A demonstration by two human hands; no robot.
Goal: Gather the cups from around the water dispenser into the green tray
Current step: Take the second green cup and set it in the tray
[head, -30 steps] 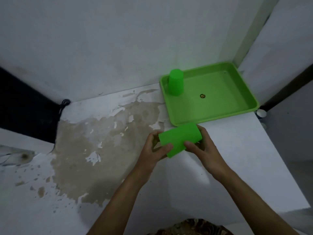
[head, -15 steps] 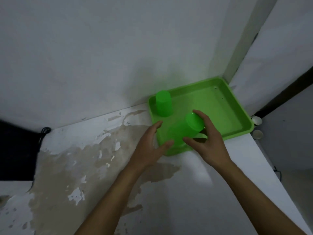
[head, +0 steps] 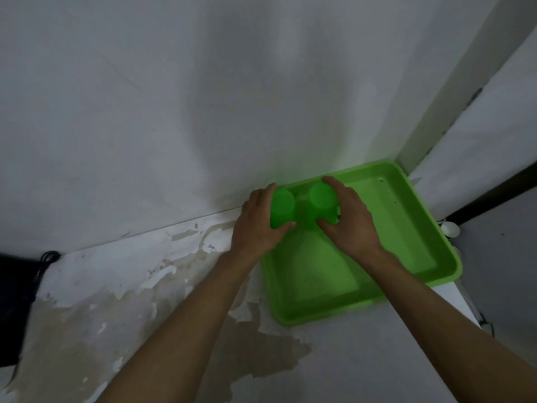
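While both my hands are over the far left corner of the tray, this is how things lie, left to right.

Counter: the worn counter point(head: 122, 309), its paint peeling and stained, shows no cup on the stretch in view.

Left hand: my left hand point(head: 257, 221) is curled round the left cup point(head: 281, 209), fingers on its outer side and thumb across its base. How firmly I am gripping it I cannot tell.

Left cup: green, standing upside down in the tray's far left corner, close to the wall.

Right cup: the right cup point(head: 322, 200) is also green and upside down, just beside the first one, with a narrow gap between them. Whether it rests fully on the tray floor I cannot tell, as my hand hides its lower edge.

Right hand: my right hand point(head: 347, 219) is wrapped over that cup, fingers draped over its far side and thumb pressed near its base.

Tray: the green tray point(head: 401, 245) sits in the corner of the counter; the rest of its floor is bare.

Progress: two cups are inside the tray. I judge the second is just being placed, so releasing it remains. No dispenser or further cups are in view, so I cannot say how many are left to gather.
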